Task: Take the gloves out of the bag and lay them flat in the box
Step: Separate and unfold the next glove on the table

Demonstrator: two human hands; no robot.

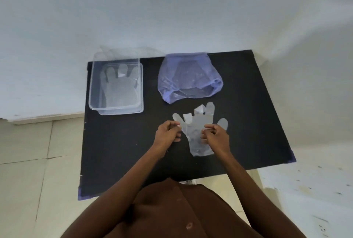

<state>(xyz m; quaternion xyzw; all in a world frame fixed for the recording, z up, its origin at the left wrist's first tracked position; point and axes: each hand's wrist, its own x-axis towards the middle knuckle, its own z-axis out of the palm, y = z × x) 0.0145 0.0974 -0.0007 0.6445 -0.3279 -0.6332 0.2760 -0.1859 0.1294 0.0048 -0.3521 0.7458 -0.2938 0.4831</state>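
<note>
A clear plastic glove (196, 129) lies spread on the black table (124, 151), fingers pointing away from me, some fingertips folded over. My left hand (168, 131) pinches the glove's left edge near the thumb. My right hand (214, 134) pinches the glove's palm area on the right. Behind the glove sits a bluish translucent bag (189, 79), its mouth open toward me, with more clear plastic inside. At the table's back left stands a clear plastic box (91, 88) with a glove (119, 87) lying flat in it.
A pale wall rises just behind the table. Tiled floor shows to the left, and a speckled white surface to the right. The table's front edge is near my body.
</note>
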